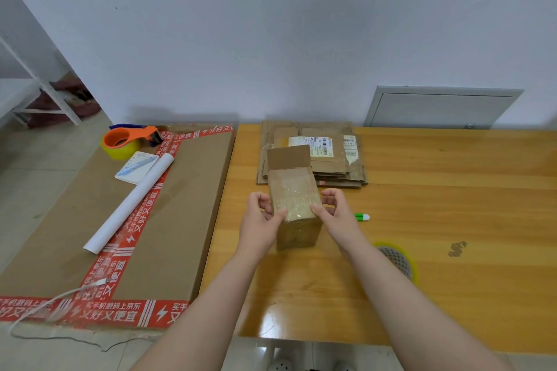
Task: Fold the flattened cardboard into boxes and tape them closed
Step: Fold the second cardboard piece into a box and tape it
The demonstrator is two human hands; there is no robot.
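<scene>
1. Cardboard box [294, 208], taped, far flap raised, sits over the left half of the wooden table [452, 190]; left hand [262, 220] and right hand [334, 214] pinch its near top corners.
2. Flattened cardboard stack [331, 159] lies just behind it, at the far edge.
3. Green pen [361, 216] lies beside the right hand; the right forearm partly hides a yellow-rimmed roll [399, 257].
4. Orange tape dispenser [126, 138] rests on the far left corner of a large flat carton [187, 190], left of the table.

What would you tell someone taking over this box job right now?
Hands: left hand and right hand both grip the small box standing on the table.
Done: box folded, clear tape over its top; far flap stands open.
To do: tape that flap, then fold the flattened cardboard stack behind it.
The tape dispenser sits on the big carton to the left.
</scene>
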